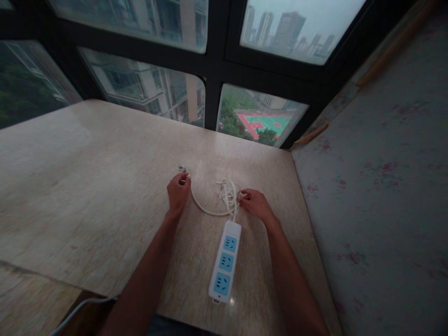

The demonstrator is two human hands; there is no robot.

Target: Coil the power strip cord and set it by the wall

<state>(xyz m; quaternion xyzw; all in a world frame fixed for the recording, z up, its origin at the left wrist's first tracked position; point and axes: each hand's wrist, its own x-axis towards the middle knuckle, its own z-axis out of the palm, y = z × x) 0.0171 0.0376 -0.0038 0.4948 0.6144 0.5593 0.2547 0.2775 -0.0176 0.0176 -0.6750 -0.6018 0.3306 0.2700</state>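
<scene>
left hand [179, 189]: pinching plug [182, 167] | right hand [255, 203]: at cord coil [229, 198] (white)

from my head, the camera looks forward and down, my left hand [178, 192] and right hand [258, 204] near, black-framed windows [214, 70] beyond.

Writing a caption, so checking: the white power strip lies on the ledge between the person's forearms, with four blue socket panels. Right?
Almost: the head view shows three blue socket panels, not four. The white power strip does lie on the ledge between the forearms.
</scene>
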